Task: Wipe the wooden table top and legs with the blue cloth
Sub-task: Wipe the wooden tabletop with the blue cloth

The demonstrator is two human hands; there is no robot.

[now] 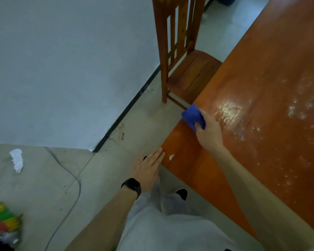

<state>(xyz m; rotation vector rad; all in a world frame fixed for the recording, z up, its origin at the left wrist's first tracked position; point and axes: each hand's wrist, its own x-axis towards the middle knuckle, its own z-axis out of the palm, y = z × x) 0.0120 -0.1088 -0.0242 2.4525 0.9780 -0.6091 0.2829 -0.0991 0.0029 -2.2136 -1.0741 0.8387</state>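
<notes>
The reddish wooden table point(272, 73) fills the right side of the view, its top dusty with pale specks and a glossy patch. My right hand point(209, 131) presses the folded blue cloth point(192, 115) onto the table's left edge near the chair. My left hand point(149, 167), a black watch on its wrist, is flat with fingers together, fingertips just touching the table's near corner and holding nothing. The table legs are hidden under the top.
A wooden slat-back chair point(179, 51) stands pushed against the table's left side. A crumpled white tissue point(17, 160) lies on the grey floor, a thin cable point(76, 180) crosses it, and colourful items point(2, 218) sit at bottom left. A white wall is on the left.
</notes>
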